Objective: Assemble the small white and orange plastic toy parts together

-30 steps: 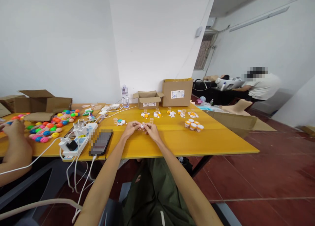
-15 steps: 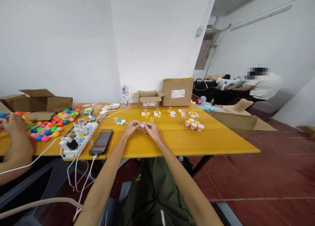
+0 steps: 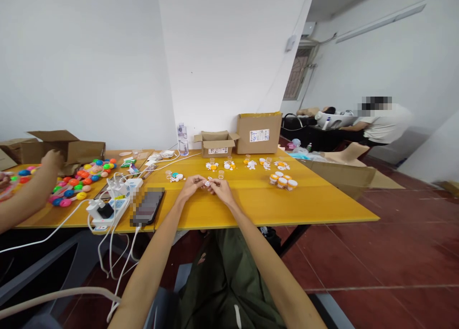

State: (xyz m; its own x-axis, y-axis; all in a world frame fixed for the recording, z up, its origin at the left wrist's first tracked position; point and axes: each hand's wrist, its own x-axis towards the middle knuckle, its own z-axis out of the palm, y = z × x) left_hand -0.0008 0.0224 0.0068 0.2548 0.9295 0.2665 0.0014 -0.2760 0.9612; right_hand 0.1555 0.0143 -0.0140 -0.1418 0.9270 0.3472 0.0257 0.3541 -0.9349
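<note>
Both my hands meet over the yellow table (image 3: 287, 207), pinching a small white round part with dark dots (image 3: 207, 183) between their fingertips. My left hand (image 3: 191, 186) grips it from the left, my right hand (image 3: 221, 189) from the right. Just beyond my fingers stands a tiny clear cup (image 3: 220, 174). More small white and orange parts (image 3: 229, 166) lie in a row farther back. A cluster of orange-lidded little jars (image 3: 281, 181) sits to the right of my hands.
A phone (image 3: 147, 207) and a power strip with chargers and white cables (image 3: 107, 207) lie left of my hands. A co-worker's arm (image 3: 25, 197) reaches over colourful round toys (image 3: 71, 185) by open cardboard boxes (image 3: 57, 147). Two boxes (image 3: 258, 134) and a water bottle (image 3: 182, 139) stand at the wall. A person sits far right.
My hands have stayed together on the small white part. The co-worker's hand at the left has moved away from the table's near edge toward the cardboard box.
</note>
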